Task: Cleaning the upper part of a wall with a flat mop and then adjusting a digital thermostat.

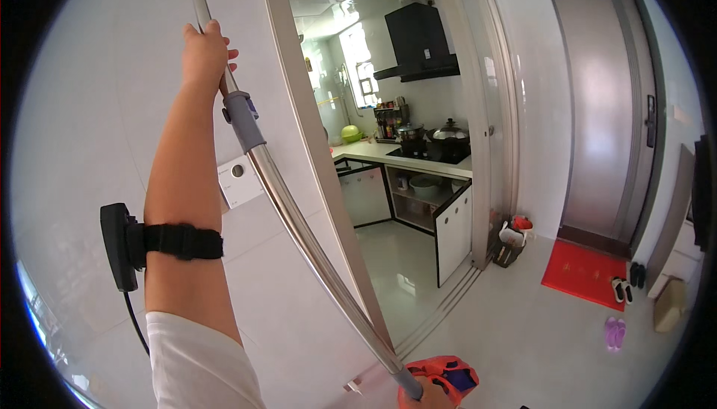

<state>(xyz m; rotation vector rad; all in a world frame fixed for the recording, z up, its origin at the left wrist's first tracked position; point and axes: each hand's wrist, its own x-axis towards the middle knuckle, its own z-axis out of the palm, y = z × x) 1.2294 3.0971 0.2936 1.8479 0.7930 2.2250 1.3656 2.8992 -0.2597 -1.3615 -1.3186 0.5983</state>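
My left hand (206,53) is raised at the upper left, its fingers wrapped around the thin upper section of a telescopic metal pole (302,229). Just below it on the pole sits a grey locking collar (245,123). The pole slants down to the bottom centre, where my right hand (434,395) grips its grey lower end, partly cut off by the picture's edge. A red and dark-blue item (454,375), perhaps a bag or cloth, is beside my right hand. The pole's upper end runs out of view. A black strap (185,242) with a device is around my left forearm.
A white panel (241,182) is on the tiled wall behind the pole. Beyond the sliding-door frame (313,157) a kitchen cabinet door (454,235) stands ajar. A bin or bag (510,246) is by the doorway. At right lie a red mat (585,274), shoes and pink slippers (614,333).
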